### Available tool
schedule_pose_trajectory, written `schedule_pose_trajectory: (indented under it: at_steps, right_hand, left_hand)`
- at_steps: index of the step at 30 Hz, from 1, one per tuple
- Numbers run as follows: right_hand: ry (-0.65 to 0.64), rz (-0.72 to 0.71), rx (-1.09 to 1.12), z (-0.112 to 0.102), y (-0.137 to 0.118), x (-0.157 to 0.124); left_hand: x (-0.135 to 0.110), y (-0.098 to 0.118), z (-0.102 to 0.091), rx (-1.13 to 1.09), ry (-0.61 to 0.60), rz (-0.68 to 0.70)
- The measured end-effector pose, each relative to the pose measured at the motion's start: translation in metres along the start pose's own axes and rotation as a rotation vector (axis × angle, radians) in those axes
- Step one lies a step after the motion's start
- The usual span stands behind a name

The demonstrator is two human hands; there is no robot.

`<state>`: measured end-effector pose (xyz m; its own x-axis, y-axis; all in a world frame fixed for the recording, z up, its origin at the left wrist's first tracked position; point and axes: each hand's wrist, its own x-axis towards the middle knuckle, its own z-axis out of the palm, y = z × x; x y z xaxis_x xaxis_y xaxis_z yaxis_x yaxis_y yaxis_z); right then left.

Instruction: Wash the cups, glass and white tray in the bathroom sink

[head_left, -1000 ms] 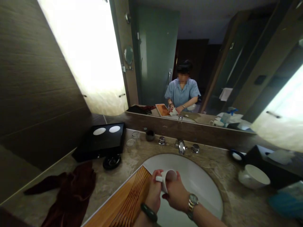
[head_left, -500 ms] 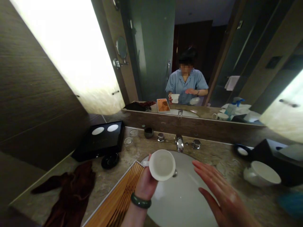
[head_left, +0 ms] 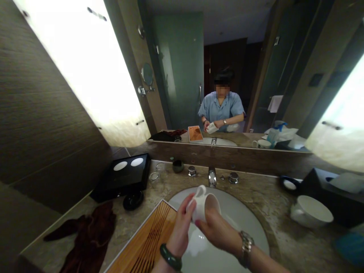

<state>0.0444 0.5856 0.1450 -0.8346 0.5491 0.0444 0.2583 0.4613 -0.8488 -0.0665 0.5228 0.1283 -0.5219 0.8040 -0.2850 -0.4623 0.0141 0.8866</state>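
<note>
A white mug [head_left: 199,207] is tipped on its side over the white sink basin [head_left: 227,258], its handle pointing up and its mouth facing right. My left hand [head_left: 183,218], with a dark green bangle at the wrist, wraps round the mug's outer wall and base. The fingers of my right hand [head_left: 217,229] reach inside the mouth and are hidden there, while its thumb rests outside near the rim. That wrist wears a metal watch [head_left: 247,244]. Behind the mug stands a chrome faucet [head_left: 212,177], between two round knobs.
Left of the basin lie a wooden slatted panel [head_left: 148,235], a dark brown cloth [head_left: 91,237] and a black box [head_left: 125,174]. Clear glasses [head_left: 154,176] stand near the wall. At right are another white cup [head_left: 311,212] and a black tissue box [head_left: 320,182]. A mirror spans the back.
The mug has gone from mouth up to tipped sideways in my left hand. My right hand has moved left from above the basin, and its fingers are now inside the mug.
</note>
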Motion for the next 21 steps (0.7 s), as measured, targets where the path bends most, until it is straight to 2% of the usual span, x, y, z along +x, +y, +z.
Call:
schedule_pose_trajectory:
  at_steps: [2, 3, 4, 5, 6, 9, 10, 12, 15, 19, 21]
  right_hand:
    - [0.134, -0.013, 0.491, 0.016, -0.005, -0.005]
    - [0.153, -0.006, 0.641, 0.023, -0.007, -0.007]
    - [0.137, 0.012, 0.673, 0.027, -0.007, -0.009]
    - [0.085, 0.014, 0.577, 0.028, -0.006, -0.011]
    - [0.01, -0.018, 0.376, 0.025, -0.003, -0.012]
    - [-0.196, -0.241, -0.343, 0.003, 0.011, -0.011]
    - [-0.201, -0.304, -0.47, -0.005, 0.015, -0.009]
    - [-0.121, -0.346, -0.548, -0.013, 0.022, -0.003]
    - [0.025, -0.215, -0.397, 0.0, 0.025, 0.006]
    - [-0.071, 0.061, 0.199, 0.035, 0.027, 0.01]
    - [-0.087, 0.071, 0.383, 0.044, 0.03, 0.011]
  left_hand:
    - [0.003, -0.001, -0.008, -0.065, -0.047, -0.046]
    - [0.005, -0.001, -0.011, -0.095, -0.041, -0.065]
    - [0.006, -0.001, -0.013, -0.112, -0.025, -0.079]
    - [0.008, -0.001, -0.014, -0.111, -0.022, -0.084]
    - [0.009, 0.0, -0.014, -0.1, -0.029, -0.084]
    - [0.01, 0.0, -0.009, -0.113, -0.05, -0.161]
    - [0.011, 0.0, -0.007, -0.133, -0.039, -0.189]
    - [0.015, -0.001, -0.004, -0.157, -0.023, -0.199]
    - [0.025, -0.005, -0.007, -0.107, -0.044, -0.167]
    - [0.034, -0.017, -0.022, -0.072, -0.002, -0.143]
    - [0.034, -0.021, -0.026, -0.081, -0.014, -0.175]
